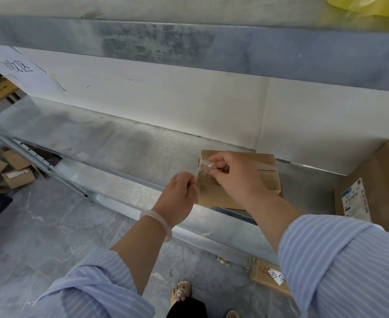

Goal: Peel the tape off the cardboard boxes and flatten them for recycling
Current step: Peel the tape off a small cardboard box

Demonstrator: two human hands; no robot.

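While the small cardboard box lies on the metal shelf, left hand and right hand each pinch its clear tape.

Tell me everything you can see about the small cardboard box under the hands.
The small cardboard box is brown and low, lying flat on the metal shelf by the white back panel. Glossy clear tape covers its top; a crumpled strip is lifted at its left end, pinched by the left hand and right hand.
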